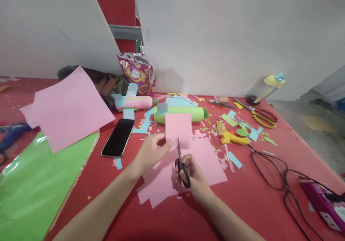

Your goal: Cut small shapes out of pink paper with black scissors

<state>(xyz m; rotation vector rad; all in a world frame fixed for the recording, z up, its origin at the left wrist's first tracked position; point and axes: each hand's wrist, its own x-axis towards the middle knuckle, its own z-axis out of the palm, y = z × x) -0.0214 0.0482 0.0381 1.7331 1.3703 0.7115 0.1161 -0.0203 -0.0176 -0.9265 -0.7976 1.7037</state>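
My left hand (pixel 151 153) pinches the lower left edge of a small pink paper piece (pixel 178 130), holding it upright above the table. My right hand (pixel 192 176) grips black-handled scissors (pixel 181 163), whose blades point up into the bottom edge of that piece. Under both hands lie larger pink paper sheets (pixel 207 162) with cut edges. Just beyond stand a green paper-wrapped bottle (pixel 185 113) and a pink paper-wrapped bottle (pixel 134 102), both lying on their sides.
A black phone (pixel 118 137) lies left of my hands. A big pink sheet (pixel 67 109) and green sheets (pixel 35 187) fill the left. A yellow glue gun (pixel 229 135), its black cable (pixel 272 172), red-yellow scissors (pixel 262 117), a tipped bottle (pixel 264 88) and paper scraps lie right.
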